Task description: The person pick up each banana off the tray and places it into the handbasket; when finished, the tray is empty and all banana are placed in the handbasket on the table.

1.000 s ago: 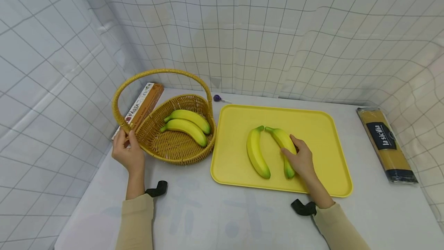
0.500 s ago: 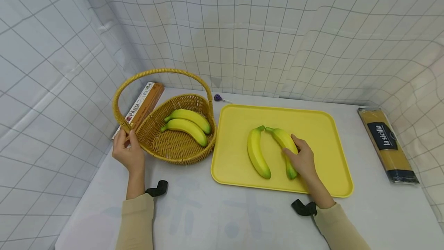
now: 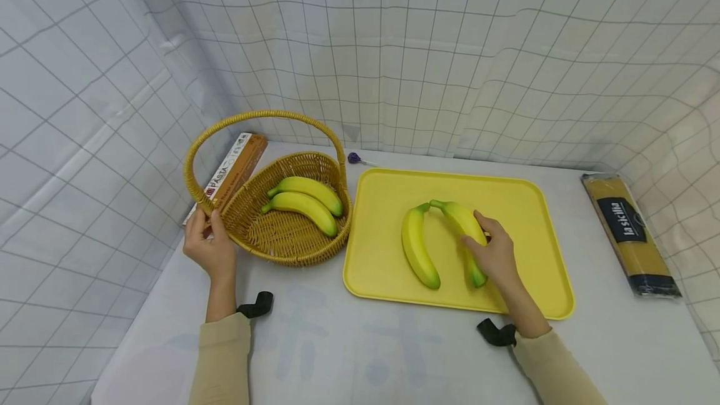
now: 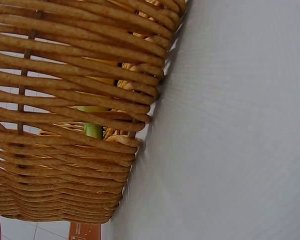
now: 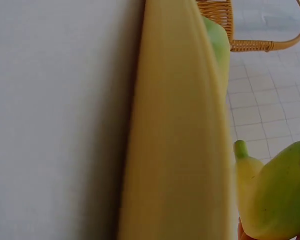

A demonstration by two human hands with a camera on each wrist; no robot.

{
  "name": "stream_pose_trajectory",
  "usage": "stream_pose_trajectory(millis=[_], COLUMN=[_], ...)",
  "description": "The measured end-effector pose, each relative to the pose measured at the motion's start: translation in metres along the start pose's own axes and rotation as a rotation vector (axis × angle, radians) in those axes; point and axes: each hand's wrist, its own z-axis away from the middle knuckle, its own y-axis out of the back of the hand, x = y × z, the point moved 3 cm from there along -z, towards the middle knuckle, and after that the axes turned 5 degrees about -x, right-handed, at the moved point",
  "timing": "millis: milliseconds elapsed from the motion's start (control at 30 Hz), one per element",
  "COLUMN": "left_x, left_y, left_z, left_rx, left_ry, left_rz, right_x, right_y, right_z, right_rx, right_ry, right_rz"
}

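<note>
My right hand [image 3: 490,254] grips the right-hand banana [image 3: 464,227] over the yellow tray [image 3: 506,195], its stem end tilted up off the tray. In the right wrist view that banana [image 5: 280,197] shows its green tip close by, above the tray [image 5: 175,150]. A second banana [image 3: 416,245] lies on the tray just left of it. My left hand [image 3: 207,244] holds the wicker basket [image 3: 281,242] at its rim by the handle base. Two bananas [image 3: 304,202] lie inside the basket. The left wrist view shows the basket wall [image 4: 65,125] on the white table.
A pasta box [image 3: 230,174] lies behind the basket at the left wall. A dark-labelled spaghetti packet [image 3: 630,230] lies at the far right. A small purple object [image 3: 353,158] sits behind the tray. Gridded white cloth walls close in the table on three sides.
My right hand has lifted the right banana's stem end up off the tray and closed round it. The left hand and basket have stayed put.
</note>
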Motion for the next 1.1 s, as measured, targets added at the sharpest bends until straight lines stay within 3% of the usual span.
stream_pose_trajectory(millis=[300, 500, 667, 1100], left_x=[0.002, 0.028, 0.039, 0.035], left_y=[0.001, 0.002, 0.004, 0.004], left_z=[0.000, 0.005, 0.006, 0.005], left_rx=[-0.006, 0.002, 0.006, -0.010], left_ry=[0.005, -0.004, -0.003, -0.004], left_rz=[0.012, 0.034, 0.028, 0.030], right_x=[-0.023, -0.040, -0.057, -0.123], right_y=[0.005, -0.003, -0.011, -0.051], right_z=[0.000, -0.002, -0.003, -0.006], right_rx=[-0.003, -0.007, -0.030, -0.136], right_ry=[0.091, 0.193, 0.219, 0.307], right_rz=[0.003, -0.037, -0.062, -0.132])
